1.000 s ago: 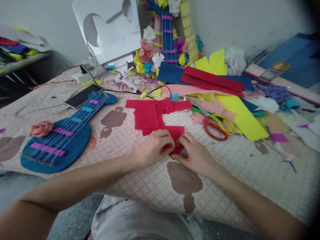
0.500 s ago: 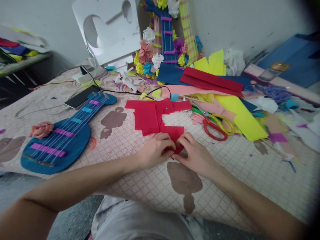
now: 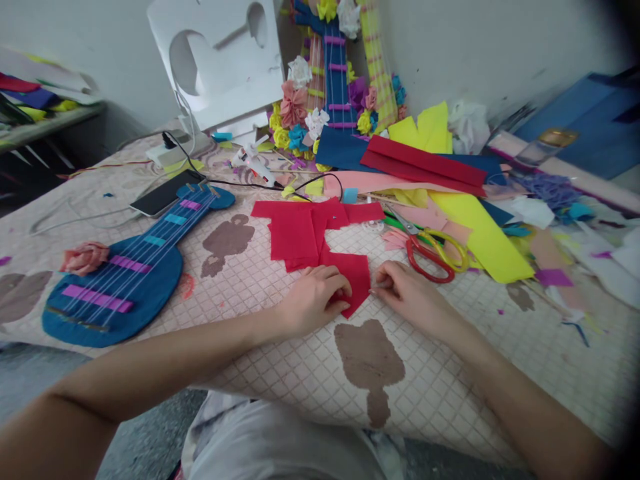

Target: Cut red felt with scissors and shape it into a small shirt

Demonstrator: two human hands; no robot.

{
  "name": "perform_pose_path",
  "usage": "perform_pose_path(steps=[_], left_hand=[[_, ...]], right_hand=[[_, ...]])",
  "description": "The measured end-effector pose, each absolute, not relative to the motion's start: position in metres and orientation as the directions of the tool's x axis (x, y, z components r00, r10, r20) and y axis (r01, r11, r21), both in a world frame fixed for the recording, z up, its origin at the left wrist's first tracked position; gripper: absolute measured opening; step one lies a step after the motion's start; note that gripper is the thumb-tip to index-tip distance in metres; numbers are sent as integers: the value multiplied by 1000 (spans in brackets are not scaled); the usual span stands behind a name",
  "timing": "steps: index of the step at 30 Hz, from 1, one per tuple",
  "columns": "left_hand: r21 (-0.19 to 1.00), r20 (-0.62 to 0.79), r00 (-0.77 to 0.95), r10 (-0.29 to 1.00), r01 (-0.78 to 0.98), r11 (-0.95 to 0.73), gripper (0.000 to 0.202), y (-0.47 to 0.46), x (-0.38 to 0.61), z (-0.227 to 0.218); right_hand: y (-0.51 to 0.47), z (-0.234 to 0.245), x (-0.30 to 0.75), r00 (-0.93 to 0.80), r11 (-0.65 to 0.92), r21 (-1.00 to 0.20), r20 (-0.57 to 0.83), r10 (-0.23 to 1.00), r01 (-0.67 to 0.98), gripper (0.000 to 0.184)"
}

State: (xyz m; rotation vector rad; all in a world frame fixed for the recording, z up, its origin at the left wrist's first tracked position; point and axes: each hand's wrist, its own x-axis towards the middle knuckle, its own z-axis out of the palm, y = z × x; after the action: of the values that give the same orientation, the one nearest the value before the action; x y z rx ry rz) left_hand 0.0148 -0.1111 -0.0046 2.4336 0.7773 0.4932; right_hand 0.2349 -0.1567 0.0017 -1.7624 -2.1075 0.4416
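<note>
My left hand (image 3: 316,301) is closed, its curled fingers and thumb on a piece of red crepe paper (image 3: 359,279) lying on the table. The paper's near corner shows as a point beside my left thumb. Just off the right edge of that piece is my right hand (image 3: 413,297), thumb and fingertips pinched together; anything between them is too small to make out. Beyond both hands several red crepe paper squares and strips (image 3: 294,233) overlap in a loose stack. Red-handled scissors (image 3: 430,261) and a yellow-handled pair (image 3: 456,250) lie past my right hand.
A blue toy guitar (image 3: 165,267) with a pink paper rose (image 3: 85,258) lies at left, near a black phone (image 3: 165,193). Further back are a glue gun (image 3: 256,165) with its cord, coloured paper sheets (image 3: 493,237), paper flowers (image 3: 293,101) and a white foam mould (image 3: 220,67).
My right hand has moved right, away from my left hand and off the red paper. More of the paper's near right part now shows. My left hand stays in place.
</note>
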Motion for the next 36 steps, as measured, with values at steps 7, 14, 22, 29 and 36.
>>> perform_pose_path(steps=[7, 14, 22, 29, 36], left_hand=[[592, 174, 765, 620, 422, -686, 13, -110, 15, -4], [589, 180, 749, 638, 437, -680, 17, -111, 16, -8], [613, 169, 778, 606, 398, -682, 13, -103, 11, -4], [631, -6, 700, 714, 557, -540, 7, -84, -9, 9], [617, 54, 636, 770, 585, -527, 3, -72, -19, 8]], right_hand=[[-157, 3, 223, -164, 203, -529, 120, 979, 824, 10], [-163, 3, 210, -268, 348, -545, 225, 937, 763, 12], [-166, -2, 198, -410, 369, -567, 60, 910, 736, 21], [-165, 4, 196, -396, 331, -585, 17, 918, 741, 18], [-165, 5, 197, -419, 338, -606, 9, 908, 720, 16]])
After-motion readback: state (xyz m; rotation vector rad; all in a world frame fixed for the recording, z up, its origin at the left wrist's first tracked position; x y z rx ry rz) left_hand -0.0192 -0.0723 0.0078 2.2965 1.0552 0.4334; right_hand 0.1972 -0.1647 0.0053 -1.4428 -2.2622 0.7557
